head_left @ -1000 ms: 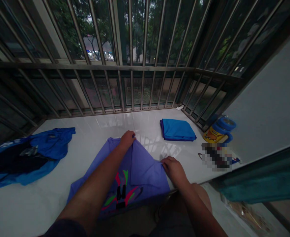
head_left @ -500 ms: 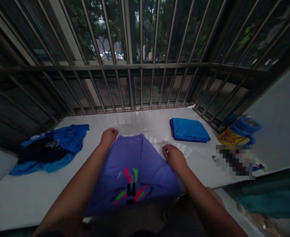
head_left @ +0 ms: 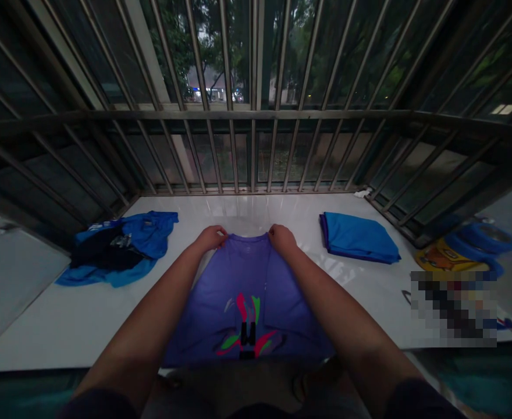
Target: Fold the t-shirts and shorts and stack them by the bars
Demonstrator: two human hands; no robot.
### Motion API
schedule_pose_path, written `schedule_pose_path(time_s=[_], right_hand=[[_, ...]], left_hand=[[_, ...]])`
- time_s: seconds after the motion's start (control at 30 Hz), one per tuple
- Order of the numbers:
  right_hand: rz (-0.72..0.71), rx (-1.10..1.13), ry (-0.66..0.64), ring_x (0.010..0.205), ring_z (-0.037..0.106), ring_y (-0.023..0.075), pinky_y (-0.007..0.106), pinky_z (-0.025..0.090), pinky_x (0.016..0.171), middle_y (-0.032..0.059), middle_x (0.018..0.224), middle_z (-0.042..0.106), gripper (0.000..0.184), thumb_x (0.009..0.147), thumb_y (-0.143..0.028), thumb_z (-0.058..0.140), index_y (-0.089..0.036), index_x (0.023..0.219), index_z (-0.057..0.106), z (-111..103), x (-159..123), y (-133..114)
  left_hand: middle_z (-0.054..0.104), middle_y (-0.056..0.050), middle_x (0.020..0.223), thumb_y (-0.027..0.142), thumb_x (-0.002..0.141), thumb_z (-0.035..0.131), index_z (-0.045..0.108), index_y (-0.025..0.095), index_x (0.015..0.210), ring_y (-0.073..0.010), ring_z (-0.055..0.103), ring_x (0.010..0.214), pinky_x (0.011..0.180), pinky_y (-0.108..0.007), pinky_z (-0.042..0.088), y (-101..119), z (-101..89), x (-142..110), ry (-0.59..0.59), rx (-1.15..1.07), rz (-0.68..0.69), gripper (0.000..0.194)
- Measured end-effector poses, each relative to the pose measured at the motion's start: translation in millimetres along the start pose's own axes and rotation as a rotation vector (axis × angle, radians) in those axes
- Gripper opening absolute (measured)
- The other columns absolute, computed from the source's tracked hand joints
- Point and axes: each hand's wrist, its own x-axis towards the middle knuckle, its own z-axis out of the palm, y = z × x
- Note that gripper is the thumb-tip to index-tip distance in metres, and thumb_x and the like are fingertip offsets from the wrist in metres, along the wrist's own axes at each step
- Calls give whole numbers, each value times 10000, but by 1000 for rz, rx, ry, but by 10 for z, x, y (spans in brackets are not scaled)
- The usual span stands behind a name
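Note:
A purple T-shirt point(head_left: 242, 273) with a pink, green and black print lies spread on the white ledge point(head_left: 208, 209), collar toward the window. Its lower part hangs over the ledge's front edge. My left hand point(head_left: 211, 238) pinches the shirt at the left end of the collar. At the collar's right end, my right hand point(head_left: 282, 238) has its fingertips closed on the fabric. The sleeve on the right is folded inward across the shirt's front.
A crumpled blue and black garment point(head_left: 151, 235) lies on the left. Folded blue cloth point(head_left: 361, 235) rests at the right. Beyond it stand a yellow and blue container point(head_left: 448, 254) and a blurred-out item point(head_left: 457, 308). Metal bars point(head_left: 253, 151) line the window behind the ledge.
My right hand has moved left and inward from the shirt's side to the collar's right end. My left hand has come onto the collar's left end. The camera view has shifted slightly.

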Motion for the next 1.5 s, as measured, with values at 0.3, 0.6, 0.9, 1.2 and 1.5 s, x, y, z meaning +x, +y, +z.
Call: schedule_pose_path(time_s=[0.3, 0.6, 0.9, 1.2, 1.5], right_hand=[[-402, 85, -32, 1139, 702, 283, 454, 581, 1012, 105, 1222, 767, 232, 1092, -278, 575, -286, 1207, 776, -30, -2027, 443], [-217, -48, -4, 1208, 679, 331, 528, 536, 1074, 142, 1288, 755, 258, 1098, -357, 567, -254, 1184, 788, 277, -2536, 452], [-155, -157, -153, 1700, 184, 431, 700, 161, 1345, 118, 1824, 296, 699, 1082, -575, 568, -303, 1712, 434, 554, -1786, 402], [-94, -205, -208, 1707, 149, 429, 684, 137, 1348, 112, 1846, 231, 690, 1121, -582, 472, -286, 1737, 377, 536, -901, 429], [-490, -105, -196, 1322, 619, 316, 474, 484, 1130, 122, 1433, 701, 479, 985, -468, 790, -275, 1419, 728, 107, -1132, 553]], left_hand=[[801, -39, 1060, 416, 1041, 586, 787, 328, 1074, -226, 744, 988, 872, -333, 610, -829, 177, -2023, -8, 49, 456, 222], [718, -70, 1499, 197, 1028, 479, 636, 394, 1546, -303, 677, 1374, 1183, -518, 566, -1074, 644, -2425, 202, 292, 517, 576], [336, -128, 1807, 470, 1083, 547, 352, 276, 1744, -337, 318, 1678, 1370, -620, 245, -1056, 1037, -1696, 166, 475, 471, 715], [344, -164, 1804, 450, 1075, 552, 451, 208, 1688, -336, 303, 1684, 1385, -597, 183, -761, 640, -756, 91, 412, 437, 667], [755, -104, 1294, 457, 1005, 714, 782, 291, 1231, -320, 675, 1211, 1091, -460, 511, -763, 324, -1043, -8, 435, 647, 289]])
